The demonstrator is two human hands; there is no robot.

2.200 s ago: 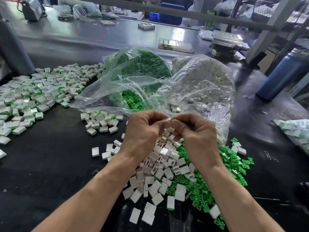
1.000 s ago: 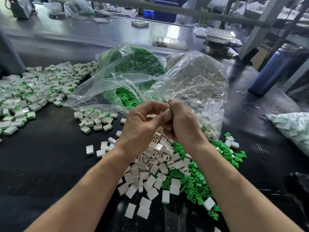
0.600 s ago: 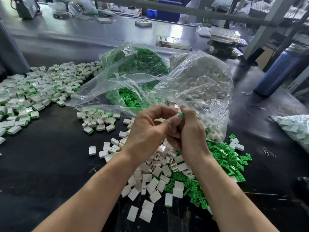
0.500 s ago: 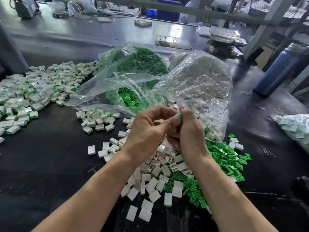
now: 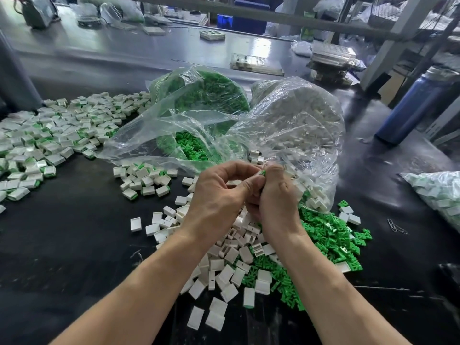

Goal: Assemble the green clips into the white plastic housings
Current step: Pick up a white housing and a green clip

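Note:
My left hand [image 5: 216, 195] and my right hand [image 5: 276, 200] meet above the loose piles, fingers curled together. A green clip [image 5: 263, 172] peeks out between the fingertips of both hands; the white housing it goes with is hidden by the fingers. Below the hands lies a heap of white housings [image 5: 231, 257] and, to its right, a heap of green clips [image 5: 328, 235]. A small group of assembled pieces [image 5: 144, 180] sits to the left of my hands.
Two open clear bags stand behind the hands, one of green clips [image 5: 206, 95], one of white housings [image 5: 298, 125]. A wide spread of assembled pieces [image 5: 49, 140] covers the far left. A blue bottle [image 5: 413, 108] stands right; another filled bag [image 5: 438, 192] at the right edge.
The hands have closed together since 2.2 s ago, the right fingers pressing in against the left. Over the last half second they barely move.

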